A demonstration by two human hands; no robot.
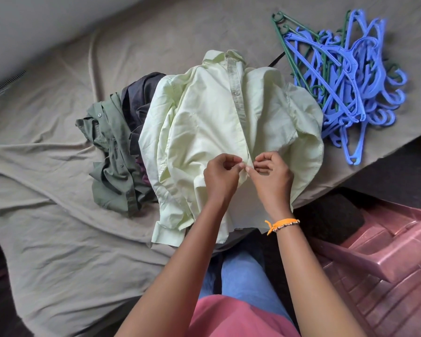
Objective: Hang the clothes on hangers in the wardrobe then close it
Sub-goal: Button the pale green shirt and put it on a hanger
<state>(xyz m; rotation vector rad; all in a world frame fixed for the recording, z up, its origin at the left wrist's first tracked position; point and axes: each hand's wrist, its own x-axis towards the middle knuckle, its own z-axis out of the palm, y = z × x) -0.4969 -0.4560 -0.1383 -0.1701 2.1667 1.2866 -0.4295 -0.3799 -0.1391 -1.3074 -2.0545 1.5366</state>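
On the bed, a creased pale-green shirt, collar up.

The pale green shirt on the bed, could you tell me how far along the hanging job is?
Nothing looks hung yet. In hand: the left hand and right hand pinch the pale green shirt at its button placket. Left: the olive shirt and dark clothes lie heaped, hangers piled unused; no wardrobe in view.

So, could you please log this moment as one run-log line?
step: buttoning | left hand: pinches placket | right hand: pinches placket | pale green shirt: flat on bed | hangers: piled, untouched
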